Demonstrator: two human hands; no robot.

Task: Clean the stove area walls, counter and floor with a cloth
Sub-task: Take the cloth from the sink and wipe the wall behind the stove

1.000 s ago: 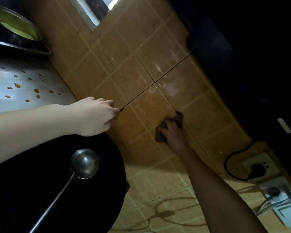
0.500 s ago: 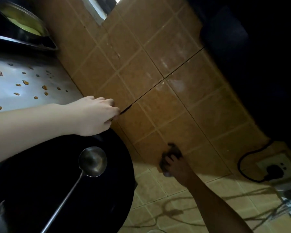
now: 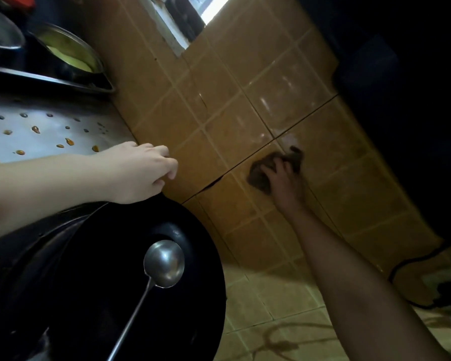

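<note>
Observation from head view, camera tilted so the wall runs diagonally. We record the right hand (image 3: 281, 178), at the end of an outstretched, shaded forearm, laid on a dark brown cloth (image 3: 258, 177) that is bunched against the glossy tan ceramic-tiled wall (image 3: 219, 126). Its fingers are spread and bent over the cloth, thumb at the cloth's left edge, pinning it to the tile. The cloth sits on a dark seam crossing the wall, well apart from the counter (a pale smear shows on the tile just beyond the fingertips).

We note the left hand (image 3: 141, 173) reaching in from the left over the far rim of a large round black wok (image 3: 89, 295), near where counter meets wall. Its fingers are curled toward the palm as a loose fist, and we see nothing held in it. The knuckles lie just beside the tile; whether they touch it we cannot tell.

Inside the wok rests a round-bowled stainless steel ladle (image 3: 164, 263), hollow facing up, its long thin handle running toward the lower frame edge.

Behind the left forearm lies the grey stainless steel counter (image 3: 50, 121), dotted with small orange-brown droplets (image 3: 35, 129). Beyond it a shallow round metal bowl of yellowish contents (image 3: 71, 52) stands on a dark metal tray (image 3: 63, 83). A bright window opening (image 3: 193, 16) shows at top. A black power cable (image 3: 401, 267) curves along the wall at far right (its plug end is blurred).
</note>
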